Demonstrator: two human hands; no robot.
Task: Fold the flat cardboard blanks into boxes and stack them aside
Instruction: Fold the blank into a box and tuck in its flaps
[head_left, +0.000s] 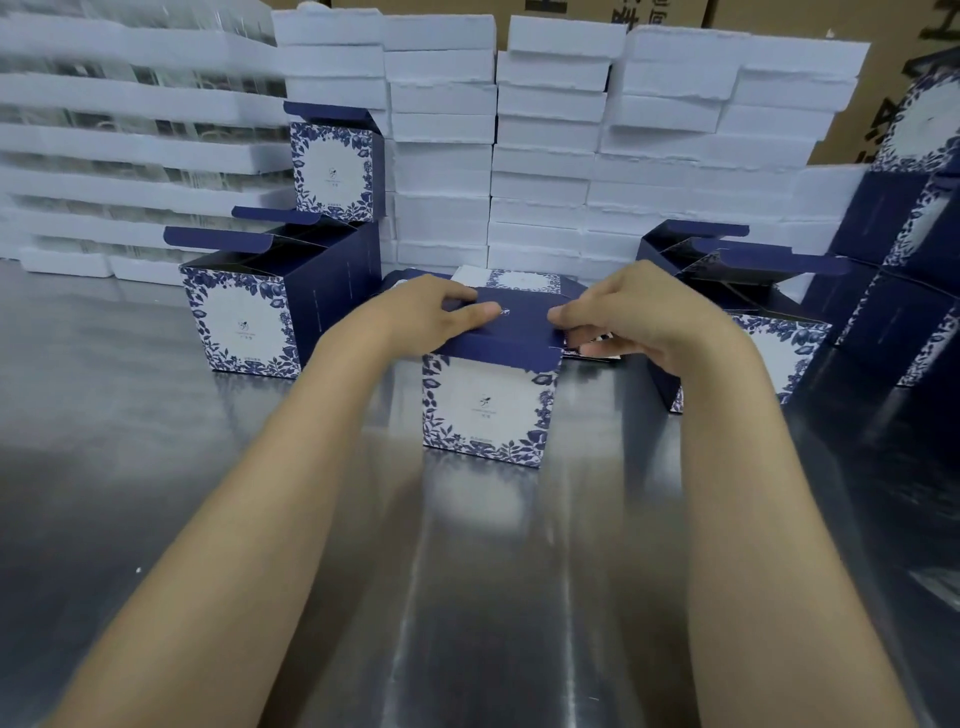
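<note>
The box (488, 410) stood mid-frame on the bench (156, 467). We judged it light, thin card, stiff only along its creases and easily dented, so best held by the lid's edges. Our left grip (434, 317) and right grip (644, 319) each pinched one end of its dark lid. We counted one box in hand, three open boxes (244, 317) left of centre and at least two at right. Flat blanks (524, 280) lay just behind.

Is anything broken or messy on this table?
Nothing looks broken or spilled. The white foam stacks at the back are uneven, some pieces sticking out sideways. The left box has its top flaps standing open; the left hand and right hand hold the middle box at its lid.
</note>
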